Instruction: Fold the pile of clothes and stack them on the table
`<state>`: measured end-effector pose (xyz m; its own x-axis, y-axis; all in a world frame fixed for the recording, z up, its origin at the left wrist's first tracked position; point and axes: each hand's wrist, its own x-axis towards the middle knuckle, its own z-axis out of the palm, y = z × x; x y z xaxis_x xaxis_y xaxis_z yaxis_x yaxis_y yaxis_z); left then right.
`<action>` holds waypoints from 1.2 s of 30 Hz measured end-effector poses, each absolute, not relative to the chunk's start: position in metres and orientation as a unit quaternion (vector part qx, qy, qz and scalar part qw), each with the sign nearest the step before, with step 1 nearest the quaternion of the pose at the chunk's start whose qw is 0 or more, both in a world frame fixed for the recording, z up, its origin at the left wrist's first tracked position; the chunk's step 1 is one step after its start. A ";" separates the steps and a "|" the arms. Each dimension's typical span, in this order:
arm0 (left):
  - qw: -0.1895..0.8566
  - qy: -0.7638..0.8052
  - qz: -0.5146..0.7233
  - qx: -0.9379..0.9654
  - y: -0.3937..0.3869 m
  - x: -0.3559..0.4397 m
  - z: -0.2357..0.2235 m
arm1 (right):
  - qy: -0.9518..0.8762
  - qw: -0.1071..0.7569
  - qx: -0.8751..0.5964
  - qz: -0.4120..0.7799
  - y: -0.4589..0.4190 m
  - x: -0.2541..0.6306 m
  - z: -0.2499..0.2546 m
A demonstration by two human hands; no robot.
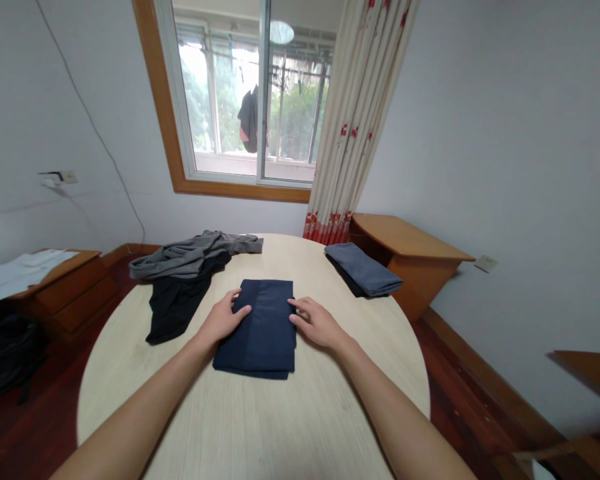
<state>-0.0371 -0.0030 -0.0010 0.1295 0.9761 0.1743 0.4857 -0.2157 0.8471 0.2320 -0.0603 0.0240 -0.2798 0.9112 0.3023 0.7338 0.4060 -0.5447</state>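
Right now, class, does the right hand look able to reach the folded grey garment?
Probably yes: nothing visible stands between the right hand and the folded grey garment on the table.

I see navy cloth (267, 330), a pale grained table (245, 433), whitish wall (505, 147), a cream curtain (355, 100) splashed with red.

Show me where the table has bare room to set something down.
The table is bare on the near side of the folded navy cloth, beyond its far edge, and between the right hand and the folded gray-blue cloth. It is crowded on the left, under the gray garment and black garment.
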 end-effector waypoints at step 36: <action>0.622 0.420 0.421 0.509 -0.020 -0.017 -0.001 | -0.534 0.566 -0.463 0.425 -0.034 0.359 0.144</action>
<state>-0.0173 -0.0198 -0.0009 0.2921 0.9519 -0.0931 -0.0967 0.1262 0.9873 0.3586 -0.0340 0.1437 0.0685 0.9753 0.2100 0.0128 0.2096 -0.9777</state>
